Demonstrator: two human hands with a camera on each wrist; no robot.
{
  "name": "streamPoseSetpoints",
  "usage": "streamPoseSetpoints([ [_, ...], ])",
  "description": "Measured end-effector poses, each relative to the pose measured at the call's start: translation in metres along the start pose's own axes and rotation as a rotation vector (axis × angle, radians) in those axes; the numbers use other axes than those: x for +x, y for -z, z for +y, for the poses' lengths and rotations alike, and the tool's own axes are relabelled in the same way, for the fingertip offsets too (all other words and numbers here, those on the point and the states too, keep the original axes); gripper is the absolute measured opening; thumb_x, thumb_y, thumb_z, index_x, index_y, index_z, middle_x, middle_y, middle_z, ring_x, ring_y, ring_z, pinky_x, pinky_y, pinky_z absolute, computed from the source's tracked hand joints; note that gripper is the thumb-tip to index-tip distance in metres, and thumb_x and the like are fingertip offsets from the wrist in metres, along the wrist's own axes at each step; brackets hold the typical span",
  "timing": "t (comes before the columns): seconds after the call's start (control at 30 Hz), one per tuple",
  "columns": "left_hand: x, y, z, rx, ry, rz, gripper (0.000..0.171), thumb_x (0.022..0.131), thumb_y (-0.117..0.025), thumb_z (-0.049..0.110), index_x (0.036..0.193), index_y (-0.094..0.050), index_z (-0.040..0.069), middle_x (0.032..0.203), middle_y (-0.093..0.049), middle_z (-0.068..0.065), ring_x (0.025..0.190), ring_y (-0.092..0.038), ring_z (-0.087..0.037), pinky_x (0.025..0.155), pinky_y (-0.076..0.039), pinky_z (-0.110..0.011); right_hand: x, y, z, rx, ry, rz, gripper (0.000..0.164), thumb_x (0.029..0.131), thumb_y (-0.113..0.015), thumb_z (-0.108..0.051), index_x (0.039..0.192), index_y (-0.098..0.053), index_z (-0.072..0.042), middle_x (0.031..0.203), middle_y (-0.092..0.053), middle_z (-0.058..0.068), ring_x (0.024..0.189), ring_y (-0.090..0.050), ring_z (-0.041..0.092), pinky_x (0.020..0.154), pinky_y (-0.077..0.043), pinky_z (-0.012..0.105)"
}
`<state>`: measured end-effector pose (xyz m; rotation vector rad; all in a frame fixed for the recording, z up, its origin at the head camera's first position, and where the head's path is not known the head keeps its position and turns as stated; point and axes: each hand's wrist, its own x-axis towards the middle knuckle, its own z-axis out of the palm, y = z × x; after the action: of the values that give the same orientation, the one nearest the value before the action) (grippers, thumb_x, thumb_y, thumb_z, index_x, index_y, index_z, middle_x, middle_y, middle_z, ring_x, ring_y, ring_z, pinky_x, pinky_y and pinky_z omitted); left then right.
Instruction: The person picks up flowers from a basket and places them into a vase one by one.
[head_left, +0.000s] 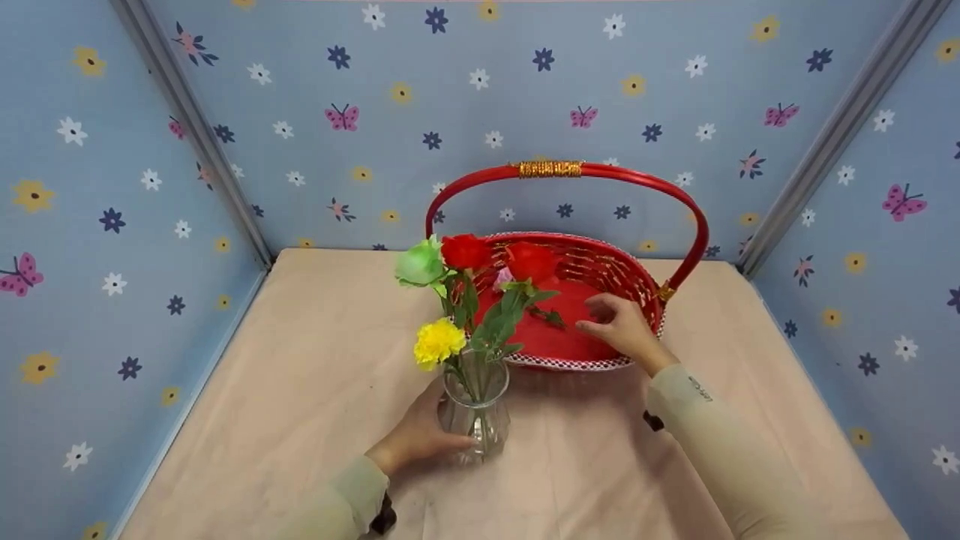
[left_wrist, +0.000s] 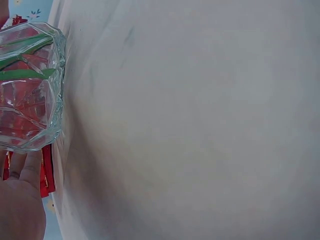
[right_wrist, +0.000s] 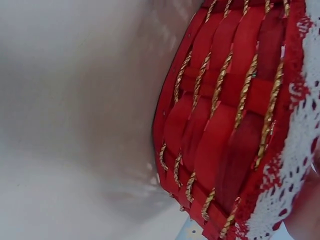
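My left hand (head_left: 420, 431) holds a clear glass vase (head_left: 487, 427) round its side, the thumb across the front. Green stems show through the faceted glass vase (left_wrist: 30, 85) in the left wrist view. Out of its mouth rise a green flower (head_left: 420, 264), two red flowers, one a red flower (head_left: 465, 252) beside the green one, and a yellow carnation (head_left: 439, 342). Over the right part of a red woven basket (head_left: 592, 349) hovers my right hand (head_left: 619, 326), thumb and fingers apart with nothing between them. A leafy green stem (head_left: 553, 319) lies inside the basket, left of those fingertips.
The basket's tall arched handle (head_left: 679, 202) stands up behind the flowers. A pale cloth (head_left: 315, 375) covers the table. Flower-patterned panels (head_left: 480, 120) close in the back and both sides. White lace trim (right_wrist: 295, 155) edges the basket's rim.
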<state>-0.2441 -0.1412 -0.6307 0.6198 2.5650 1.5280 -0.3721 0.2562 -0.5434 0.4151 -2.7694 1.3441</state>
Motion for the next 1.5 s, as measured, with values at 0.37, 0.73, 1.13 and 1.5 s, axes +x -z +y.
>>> streamPoseSetpoints([
  [0.37,-0.002,0.001,0.003,-0.009,0.009,0.01,0.124,0.071,-0.102,0.047,0.168,-0.033,0.013,0.165,-0.051,-0.005,0.151,-0.049,-0.023,0.126,-0.04,-0.052,0.01,-0.002,0.001,-0.052,-0.06,-0.168,0.067,0.092,-0.09,-0.028,0.149,-0.06,-0.006,0.136,-0.068,0.027,0.121,-0.066,0.039,0.106,-0.055,0.056],
  [0.73,-0.002,-0.002,0.002,-0.071,0.024,-0.01,0.128,0.072,-0.103,0.041,0.172,-0.026,0.013,0.17,-0.045,-0.003,0.154,-0.045,-0.022,0.128,-0.038,-0.048,0.019,-0.003,0.006,-0.119,-0.109,-0.334,0.061,0.096,-0.085,-0.018,0.148,-0.059,0.001,0.142,-0.064,0.03,0.133,-0.061,0.046,0.115,-0.049,0.061],
  [1.13,-0.002,-0.001,0.002,-0.016,0.028,-0.007,0.131,0.072,-0.101,0.048,0.173,-0.024,0.014,0.174,-0.038,-0.003,0.16,-0.037,-0.021,0.132,-0.032,-0.05,0.027,-0.002,0.012,-0.162,-0.198,-0.423,0.063,0.097,-0.084,-0.024,0.15,-0.058,-0.003,0.139,-0.066,0.023,0.129,-0.063,0.039,0.115,-0.05,0.058],
  [1.5,-0.001,0.0,0.0,-0.029,0.028,0.0,0.128,0.07,-0.102,0.049,0.171,-0.029,0.017,0.169,-0.046,-0.002,0.154,-0.045,-0.021,0.129,-0.035,-0.051,0.028,-0.003,0.012,-0.163,-0.194,-0.424,0.053,0.1,-0.079,-0.02,0.146,-0.061,-0.001,0.126,-0.071,0.021,0.113,-0.067,0.029,0.103,-0.055,0.049],
])
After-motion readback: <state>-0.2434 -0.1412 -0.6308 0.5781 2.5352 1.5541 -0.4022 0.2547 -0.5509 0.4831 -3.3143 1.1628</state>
